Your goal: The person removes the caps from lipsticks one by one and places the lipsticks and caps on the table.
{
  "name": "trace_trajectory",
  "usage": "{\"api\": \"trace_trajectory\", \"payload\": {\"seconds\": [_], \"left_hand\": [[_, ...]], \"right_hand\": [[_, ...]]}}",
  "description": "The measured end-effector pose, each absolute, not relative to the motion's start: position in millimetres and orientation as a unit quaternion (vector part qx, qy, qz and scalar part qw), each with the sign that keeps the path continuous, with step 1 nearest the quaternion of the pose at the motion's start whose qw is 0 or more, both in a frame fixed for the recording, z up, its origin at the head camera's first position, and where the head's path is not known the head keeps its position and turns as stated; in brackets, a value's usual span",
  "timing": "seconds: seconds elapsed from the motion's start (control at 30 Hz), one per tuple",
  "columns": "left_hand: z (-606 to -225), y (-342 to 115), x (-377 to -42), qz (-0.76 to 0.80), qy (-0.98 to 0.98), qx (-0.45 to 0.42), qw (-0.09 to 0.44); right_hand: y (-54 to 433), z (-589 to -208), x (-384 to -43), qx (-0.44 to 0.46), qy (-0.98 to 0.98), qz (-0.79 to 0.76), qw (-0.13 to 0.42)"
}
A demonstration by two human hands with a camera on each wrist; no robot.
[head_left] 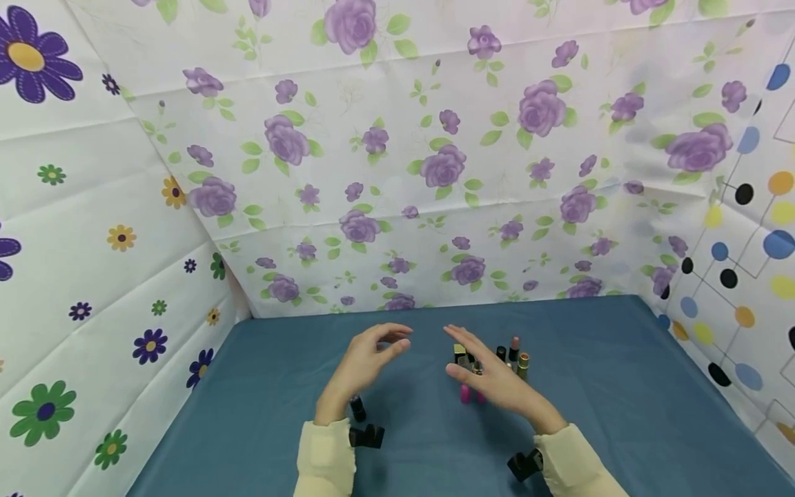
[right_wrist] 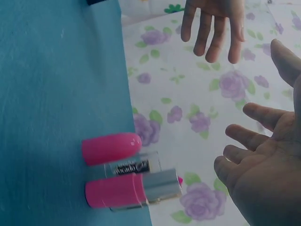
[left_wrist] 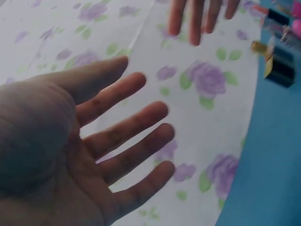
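Note:
Both hands hover above the blue-covered table, palms facing each other with a gap between them. My left hand (head_left: 366,359) holds nothing; its fingers are spread and slightly bent. A black tube (head_left: 357,408) stands near its wrist. My right hand (head_left: 491,376), also holding nothing, is raised by a group of lipsticks and partly hides them. In the right wrist view, a pink lipstick (right_wrist: 115,191) with a silver collar stands beside a pink cap (right_wrist: 110,149) and a clear labelled container (right_wrist: 133,167). The left wrist view shows a black-and-gold piece (left_wrist: 280,69).
Behind the right hand stand a lipstick with a brownish tip (head_left: 514,348) and a gold-green tube (head_left: 523,366). The blue tablecloth (head_left: 261,393) meets a rose-printed sheet (head_left: 397,172) at the back. Patterned sheets also hang at left and right.

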State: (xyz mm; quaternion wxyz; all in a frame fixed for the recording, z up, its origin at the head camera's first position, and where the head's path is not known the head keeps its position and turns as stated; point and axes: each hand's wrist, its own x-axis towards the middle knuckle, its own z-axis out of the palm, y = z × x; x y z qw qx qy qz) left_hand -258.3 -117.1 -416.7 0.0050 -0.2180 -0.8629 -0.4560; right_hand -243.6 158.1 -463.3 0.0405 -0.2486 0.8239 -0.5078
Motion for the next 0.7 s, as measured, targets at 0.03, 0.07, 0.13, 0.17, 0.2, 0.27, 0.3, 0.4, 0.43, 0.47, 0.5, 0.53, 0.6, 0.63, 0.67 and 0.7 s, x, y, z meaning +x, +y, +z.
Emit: {"api": "trace_trajectory", "payload": {"seconds": [0.03,0.07,0.13,0.17,0.2,0.27,0.3,0.4,0.43,0.47,0.5,0.53,0.6,0.63,0.67,0.7], "left_hand": [[-415.4,-121.9,-257.9,-0.456,-0.864,-0.215,-0.001],[-414.4,-126.7,-257.4,-0.454,-0.865,-0.211,-0.008],[-412.5,-135.9,-255.6,-0.452,-0.869,-0.202,-0.025],[-412.1,-140.4,-254.7,-0.449,-0.871,-0.198,-0.033],[-411.8,-144.5,-253.9,-0.446,-0.873,-0.195,-0.041],[-411.0,-152.2,-252.4,-0.439,-0.876,-0.193,-0.054],[-410.6,-155.6,-252.0,-0.436,-0.877,-0.192,-0.060],[-409.8,-164.4,-251.2,-0.430,-0.879,-0.187,-0.083],[-409.8,-166.9,-251.0,-0.429,-0.880,-0.183,-0.092],[-409.7,-169.2,-250.4,-0.428,-0.880,-0.178,-0.103],[-410.0,-171.2,-250.1,-0.428,-0.880,-0.172,-0.115],[-410.7,-173.1,-249.9,-0.427,-0.880,-0.166,-0.127],[-412.6,-175.9,-249.8,-0.421,-0.882,-0.157,-0.145],[-413.9,-176.9,-249.8,-0.417,-0.883,-0.153,-0.154],[-415.0,-177.6,-249.6,-0.412,-0.884,-0.150,-0.161],[-416.5,-178.4,-249.9,-0.407,-0.886,-0.148,-0.167]], "right_hand": [[155.5,-463.5,-243.4,-0.250,0.823,-0.509,0.046],[153.1,-463.6,-243.0,-0.251,0.822,-0.509,0.050],[148.3,-464.0,-242.0,-0.255,0.822,-0.505,0.058],[146.0,-463.7,-241.4,-0.258,0.822,-0.505,0.064],[143.7,-463.8,-241.1,-0.260,0.822,-0.503,0.068],[139.4,-463.7,-240.1,-0.265,0.821,-0.500,0.075],[137.4,-463.6,-239.6,-0.268,0.820,-0.500,0.078],[132.2,-464.4,-238.6,-0.274,0.817,-0.501,0.087],[130.5,-465.2,-238.4,-0.277,0.816,-0.500,0.089],[128.9,-466.1,-238.3,-0.280,0.814,-0.500,0.094],[127.3,-467.1,-238.2,-0.284,0.814,-0.498,0.097],[125.6,-468.1,-238.2,-0.287,0.812,-0.498,0.102],[122.6,-470.4,-238.0,-0.292,0.809,-0.498,0.112],[121.2,-471.5,-237.8,-0.293,0.808,-0.497,0.116],[119.8,-472.5,-237.6,-0.294,0.808,-0.497,0.121],[118.6,-473.3,-237.2,-0.294,0.808,-0.495,0.126]]}}
